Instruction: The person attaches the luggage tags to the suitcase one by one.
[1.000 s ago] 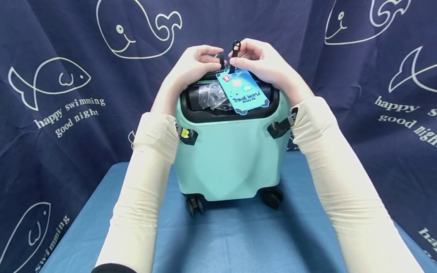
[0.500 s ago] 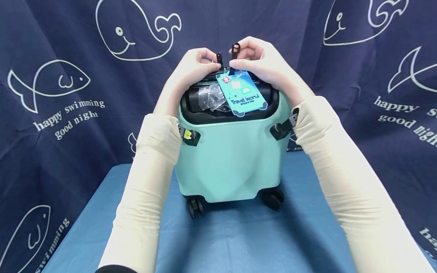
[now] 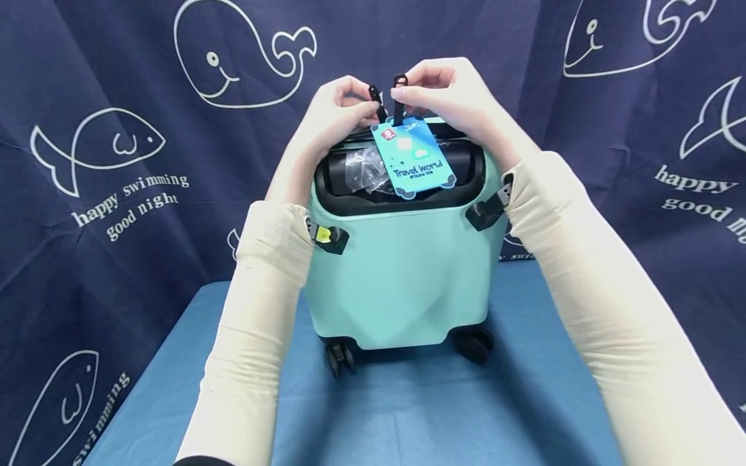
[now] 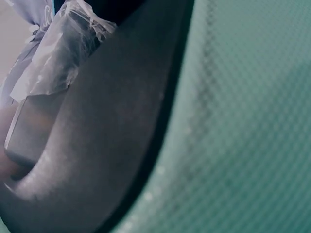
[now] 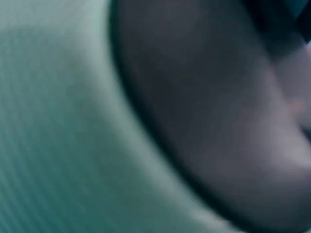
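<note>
A small mint-green suitcase stands upright on its wheels in the head view. A blue luggage tag printed "Travel World" hangs over the black recess at its top. My left hand pinches one end of the tag's black strap between thumb and fingers. The other upright end is pinched by my right hand, slightly higher. Both wrists overlap the suitcase's upper corners. Each wrist view shows mostly the green shell and the dark recess rim; the fingertips are largely hidden there.
Crumpled clear plastic wraps the suitcase handle behind the tag. Black wheels rest on the blue-covered table. A navy curtain with whale and fish drawings hangs behind and at both sides.
My right hand has risen slightly with its strap end. The left strap end now shows longer above my left fingers. The whole scene has shifted a little to the right in view.
</note>
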